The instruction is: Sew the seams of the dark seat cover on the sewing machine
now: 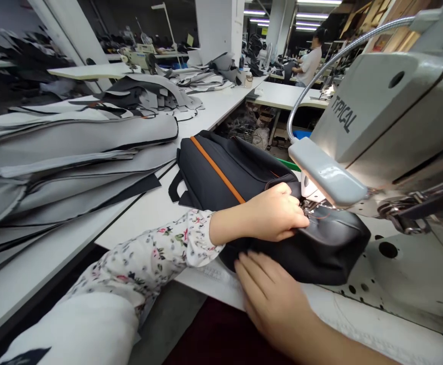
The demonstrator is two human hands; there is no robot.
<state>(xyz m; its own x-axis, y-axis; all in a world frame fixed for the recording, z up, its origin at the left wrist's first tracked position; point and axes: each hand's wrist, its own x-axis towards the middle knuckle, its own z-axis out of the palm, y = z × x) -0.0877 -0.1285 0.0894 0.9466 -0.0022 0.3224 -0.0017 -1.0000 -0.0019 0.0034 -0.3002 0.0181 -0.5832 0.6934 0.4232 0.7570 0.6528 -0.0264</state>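
A black leather-like cover point(221, 157) with an orange stripe lies across the sewing machine's bed, and its smooth end bulges out right of the needle. My left hand point(278, 213), in a flowered sleeve, is closed on the material, fingertips right beside the presser foot point(308, 208). Nearer to me, my right hand point(269, 291) lies against the cover's front edge, its fingers stretched out and a little blurred; its thumb is hidden. The machine's lamp point(328, 172) lights the sewing spot.
The sewing machine head point(388, 111) stands on the right with a flexible metal conduit point(343, 50) above. Grey cut panels point(80, 137) are stacked on the left table. More pieces point(160, 91) lie behind them. Another person point(309, 63) works far back.
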